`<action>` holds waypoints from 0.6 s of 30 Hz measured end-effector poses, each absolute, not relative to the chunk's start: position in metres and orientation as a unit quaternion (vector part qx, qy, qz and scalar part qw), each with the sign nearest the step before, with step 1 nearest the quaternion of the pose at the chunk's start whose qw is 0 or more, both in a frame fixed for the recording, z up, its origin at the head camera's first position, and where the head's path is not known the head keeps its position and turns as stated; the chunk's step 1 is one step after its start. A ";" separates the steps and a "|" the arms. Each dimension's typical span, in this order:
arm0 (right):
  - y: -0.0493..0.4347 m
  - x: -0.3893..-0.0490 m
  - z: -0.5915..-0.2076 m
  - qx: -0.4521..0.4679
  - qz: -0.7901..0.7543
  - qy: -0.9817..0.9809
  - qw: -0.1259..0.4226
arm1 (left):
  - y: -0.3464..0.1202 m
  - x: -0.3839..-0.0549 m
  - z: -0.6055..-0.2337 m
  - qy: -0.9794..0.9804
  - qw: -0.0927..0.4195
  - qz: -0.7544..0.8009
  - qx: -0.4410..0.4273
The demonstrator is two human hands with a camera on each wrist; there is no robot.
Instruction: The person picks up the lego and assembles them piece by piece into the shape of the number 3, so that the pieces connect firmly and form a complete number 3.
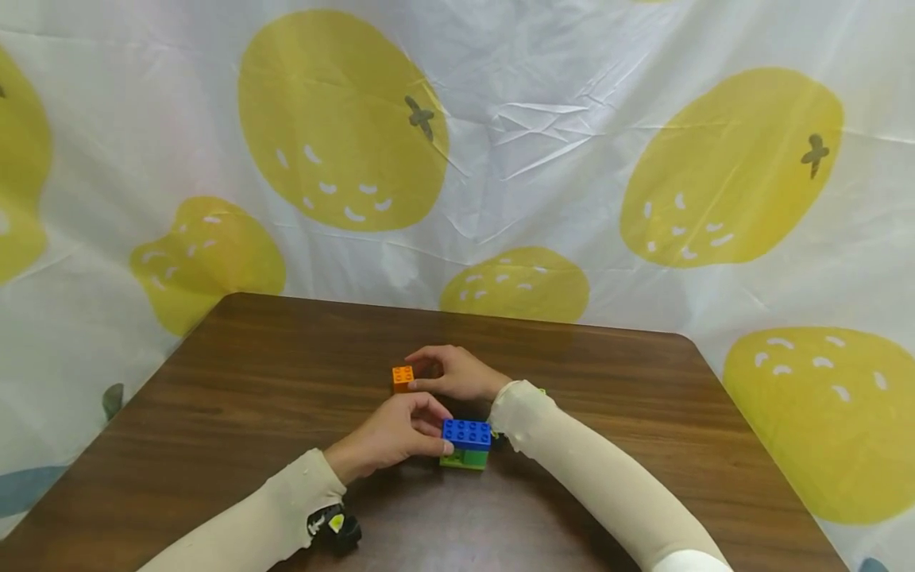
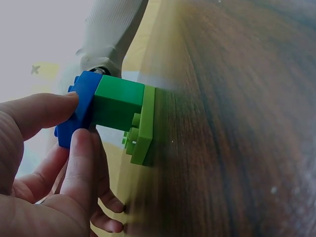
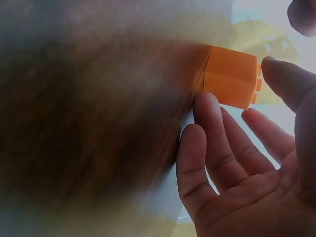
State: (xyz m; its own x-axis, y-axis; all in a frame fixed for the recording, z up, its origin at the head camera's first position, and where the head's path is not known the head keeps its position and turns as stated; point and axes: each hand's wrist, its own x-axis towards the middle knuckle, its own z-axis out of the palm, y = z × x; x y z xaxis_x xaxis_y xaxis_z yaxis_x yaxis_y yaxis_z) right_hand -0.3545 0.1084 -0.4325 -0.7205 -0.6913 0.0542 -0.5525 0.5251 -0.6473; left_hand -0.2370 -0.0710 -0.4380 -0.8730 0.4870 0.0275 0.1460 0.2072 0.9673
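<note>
A stack of toy building bricks stands at the front middle of the table: a blue brick (image 1: 467, 434) on top, a green brick (image 2: 118, 96) under it, and a light green base plate (image 2: 146, 128) on the wood. My left hand (image 1: 393, 433) pinches the blue brick by its left end, thumb on one side and fingers on the other. Farther back, an orange brick (image 1: 403, 379) rests on the table, studs up. Beside it, my right hand (image 1: 461, 373) has its fingers loosely bent, with thumb and fingertips close about the brick (image 3: 230, 76).
The brown wooden table (image 1: 286, 357) ends at a hanging white cloth (image 1: 529, 151) with yellow fruit prints. My right forearm (image 1: 608, 469) reaches across just right of the stack. A black wrist device (image 1: 336, 528) sits under my left sleeve.
</note>
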 end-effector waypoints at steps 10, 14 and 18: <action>0.106 -0.357 -0.439 -0.357 -0.322 0.871 0.102 | -0.072 -0.238 -0.438 0.764 0.151 0.592 0.207; 0.107 -0.357 -0.441 -0.357 -0.314 0.875 0.094 | -0.072 -0.238 -0.439 0.765 0.152 0.591 0.204; 0.109 -0.357 -0.440 -0.350 -0.312 0.880 0.078 | -0.071 -0.237 -0.439 0.759 0.151 0.599 0.207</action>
State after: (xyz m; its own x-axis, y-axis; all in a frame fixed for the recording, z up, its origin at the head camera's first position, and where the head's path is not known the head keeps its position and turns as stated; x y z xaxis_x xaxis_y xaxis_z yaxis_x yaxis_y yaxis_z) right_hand -0.3565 0.1090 -0.4398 -0.7424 -0.6650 0.0820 -0.5677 0.5593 -0.6041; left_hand -0.2372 -0.0712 -0.4389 -0.8689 0.4947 0.0187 0.1334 0.1977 0.9711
